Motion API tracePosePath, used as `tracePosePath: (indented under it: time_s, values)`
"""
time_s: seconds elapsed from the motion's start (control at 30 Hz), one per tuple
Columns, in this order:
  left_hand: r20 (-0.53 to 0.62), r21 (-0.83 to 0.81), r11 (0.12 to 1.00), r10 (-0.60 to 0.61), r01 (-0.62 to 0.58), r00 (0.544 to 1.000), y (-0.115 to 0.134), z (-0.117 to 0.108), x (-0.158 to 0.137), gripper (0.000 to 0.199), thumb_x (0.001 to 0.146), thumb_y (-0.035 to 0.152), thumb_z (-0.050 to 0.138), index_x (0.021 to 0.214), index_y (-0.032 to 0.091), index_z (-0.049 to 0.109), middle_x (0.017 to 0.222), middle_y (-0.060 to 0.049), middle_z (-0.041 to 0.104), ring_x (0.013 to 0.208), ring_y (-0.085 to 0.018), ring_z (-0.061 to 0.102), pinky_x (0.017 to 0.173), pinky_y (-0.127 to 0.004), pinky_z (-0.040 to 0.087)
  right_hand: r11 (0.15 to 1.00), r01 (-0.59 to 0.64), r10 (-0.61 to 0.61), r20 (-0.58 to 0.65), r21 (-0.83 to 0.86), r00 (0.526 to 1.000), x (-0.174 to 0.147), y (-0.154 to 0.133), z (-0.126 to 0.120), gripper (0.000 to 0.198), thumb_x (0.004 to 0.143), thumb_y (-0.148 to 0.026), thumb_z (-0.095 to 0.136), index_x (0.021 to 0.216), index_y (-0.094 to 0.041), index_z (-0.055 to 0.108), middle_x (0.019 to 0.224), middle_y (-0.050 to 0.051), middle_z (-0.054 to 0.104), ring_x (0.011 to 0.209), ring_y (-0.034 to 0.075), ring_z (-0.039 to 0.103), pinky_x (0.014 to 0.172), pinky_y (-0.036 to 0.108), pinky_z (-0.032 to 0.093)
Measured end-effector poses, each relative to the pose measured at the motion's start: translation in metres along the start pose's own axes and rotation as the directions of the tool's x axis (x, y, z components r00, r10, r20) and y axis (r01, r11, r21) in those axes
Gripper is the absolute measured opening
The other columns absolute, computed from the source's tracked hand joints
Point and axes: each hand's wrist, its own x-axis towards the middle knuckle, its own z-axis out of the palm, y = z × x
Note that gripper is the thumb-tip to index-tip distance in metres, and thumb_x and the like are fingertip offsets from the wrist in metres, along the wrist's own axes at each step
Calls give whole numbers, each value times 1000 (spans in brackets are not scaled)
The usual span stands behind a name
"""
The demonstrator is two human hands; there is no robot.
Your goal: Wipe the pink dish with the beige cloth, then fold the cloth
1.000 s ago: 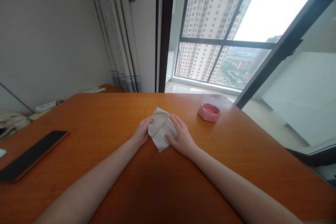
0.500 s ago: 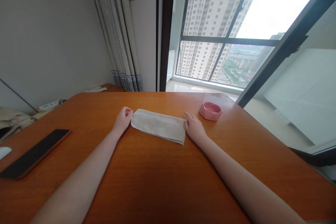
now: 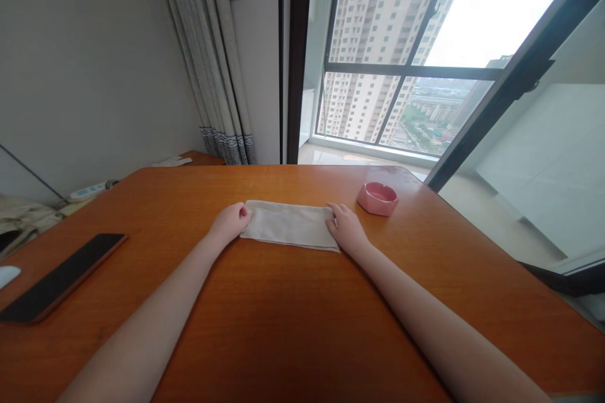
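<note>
A folded off-white cloth (image 3: pixel 288 224) lies flat on the wooden table, a long narrow strip running left to right. My left hand (image 3: pixel 231 221) is closed at its left end, fingers curled together over the edge; the fingertips are partly hidden. At the opposite end rests my right hand (image 3: pixel 348 228), its fingers stretched out and slightly apart on the cloth's edge. Just beyond that hand, to the right, stands a pink angular ashtray (image 3: pixel 378 199), not touched.
The brown table (image 3: pixel 283 315) has a dark flat pad (image 3: pixel 66 274) at its left side, with part of a white object (image 3: pixel 7 274) beside it. A power strip (image 3: pixel 89 190) sits past the left edge. A curtain (image 3: pixel 208 63) and large window are behind.
The cloth has straightened from a slant to nearly level. My left hand has moved right and slightly nearer, onto the cloth's left end. My right hand lies further over its right end.
</note>
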Motion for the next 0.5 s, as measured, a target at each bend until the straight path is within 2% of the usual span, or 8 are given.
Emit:
tracePosePath:
  time_s: [0.13,0.23,0.3,0.37,0.5]
  values:
    - [-20,20,1000,16,-15,1000,10,-2,-4,19,79,39,43,71,21,46,69,-4,59,63,-19,53,57,-28,32,993,37,-49,101,114,994,-5,-7,-3,45,79,-27,53,123,-16,51,86,4,61,80,18,56,78,28,43]
    - [-20,-13,1000,-13,13,1000,8,-2,-2,15,81,36,41,80,21,46,76,-5,60,67,-20,55,59,-28,34,990,33,-51,135,134,990,-8,-11,-4,56,77,-24,55,131,-17,44,88,4,61,78,17,56,75,27,43]
    - [-9,11,1000,-23,23,1000,7,-2,-2,17,79,33,45,90,20,46,80,-6,61,69,-20,56,60,-28,35,994,36,-49,125,103,991,-8,-10,-5,55,77,-16,50,132,-17,44,97,7,61,84,18,57,78,27,42]
    - [28,63,998,-13,11,1000,6,-4,-2,23,77,32,47,97,20,46,80,-5,61,68,-21,57,59,-28,35,997,39,-46,106,62,993,-6,-7,-5,46,79,-11,45,124,-19,53,104,8,59,88,18,57,81,27,42]
    - [76,156,986,46,-58,996,10,-7,-6,20,80,30,44,97,22,50,76,-6,62,69,-23,58,58,-29,32,999,8,-9,26,38,1000,-3,0,-2,34,82,-10,41,107,-21,62,103,7,57,86,18,57,80,26,43]
